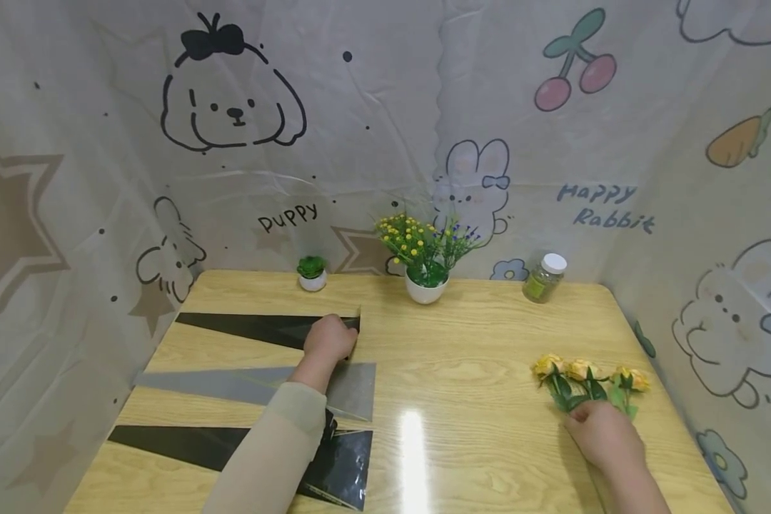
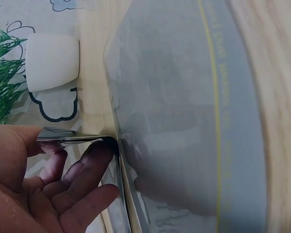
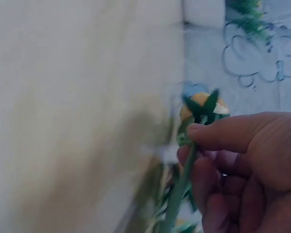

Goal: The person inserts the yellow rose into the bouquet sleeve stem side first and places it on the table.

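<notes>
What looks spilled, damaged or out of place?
Nothing stands out. The far black wrapper has a lifted edge, but the left hand holds it; the right hand pinches a rose stem; the potted flowers stand upright.

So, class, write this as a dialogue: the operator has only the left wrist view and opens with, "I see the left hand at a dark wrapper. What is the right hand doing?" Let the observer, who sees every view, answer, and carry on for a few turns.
Observer: The right hand pinches a green stem.

Operator: My view has a gray wrapper. What lies next to it on the side toward the person?

Observer: Another dark wrapper, as the head view shows.

Operator: I see a white pot too. What stands farthest right at the back?

Observer: A clear jar with a white lid.
</notes>
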The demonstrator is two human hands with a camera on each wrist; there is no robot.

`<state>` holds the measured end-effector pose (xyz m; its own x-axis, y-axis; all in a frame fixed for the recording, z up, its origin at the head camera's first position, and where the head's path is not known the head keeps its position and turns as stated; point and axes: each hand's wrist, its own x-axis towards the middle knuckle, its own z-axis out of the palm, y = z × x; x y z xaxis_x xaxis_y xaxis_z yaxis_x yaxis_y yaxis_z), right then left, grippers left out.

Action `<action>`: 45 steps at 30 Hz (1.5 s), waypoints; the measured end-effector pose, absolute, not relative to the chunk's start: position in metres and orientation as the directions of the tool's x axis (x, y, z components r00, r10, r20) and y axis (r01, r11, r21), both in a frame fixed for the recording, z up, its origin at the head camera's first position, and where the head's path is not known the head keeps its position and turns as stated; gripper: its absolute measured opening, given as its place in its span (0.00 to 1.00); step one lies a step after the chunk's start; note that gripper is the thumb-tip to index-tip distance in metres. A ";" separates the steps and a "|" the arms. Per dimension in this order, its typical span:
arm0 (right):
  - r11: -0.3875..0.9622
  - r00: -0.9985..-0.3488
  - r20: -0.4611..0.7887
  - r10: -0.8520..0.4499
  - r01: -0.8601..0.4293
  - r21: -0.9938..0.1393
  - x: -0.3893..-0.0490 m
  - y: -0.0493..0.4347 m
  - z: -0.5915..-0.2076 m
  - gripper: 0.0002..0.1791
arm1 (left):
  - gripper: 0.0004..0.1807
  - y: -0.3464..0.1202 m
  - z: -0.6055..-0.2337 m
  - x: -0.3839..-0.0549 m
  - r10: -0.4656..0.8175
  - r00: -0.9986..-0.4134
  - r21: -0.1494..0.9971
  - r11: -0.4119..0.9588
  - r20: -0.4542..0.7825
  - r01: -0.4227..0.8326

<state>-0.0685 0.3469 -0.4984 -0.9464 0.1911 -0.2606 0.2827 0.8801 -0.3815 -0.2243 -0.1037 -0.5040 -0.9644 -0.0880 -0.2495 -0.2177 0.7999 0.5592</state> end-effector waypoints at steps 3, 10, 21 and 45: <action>0.840 -0.968 -0.178 0.175 0.241 -0.486 -0.076 0.335 -0.490 0.13 | 0.17 -0.103 -0.503 -0.224 -0.083 -0.963 0.561 0.799 -0.255 -0.217; 0.654 -0.968 0.070 0.241 0.109 -0.748 -0.112 0.280 -0.444 0.14 | 0.17 -0.102 -0.502 -0.223 -0.097 -0.962 0.555 0.800 -0.254 -0.227; 0.151 -0.860 0.473 0.191 -0.450 -0.880 -0.171 0.180 -0.421 0.09 | 0.15 -0.101 -0.498 -0.225 -0.085 -0.969 0.559 0.803 -0.234 -0.206; 0.061 -0.943 0.311 0.116 -0.306 -0.950 -0.202 0.094 -0.465 0.14 | 0.12 -0.099 -0.497 -0.220 -0.055 -0.967 0.536 0.824 -0.248 -0.185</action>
<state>-0.2015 0.0940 -0.4653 -0.9433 0.1164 0.3109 -0.3056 0.0610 -0.9502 -0.2202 -0.0988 -0.4970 -0.9672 -0.0555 -0.2481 -0.1846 0.8241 0.5355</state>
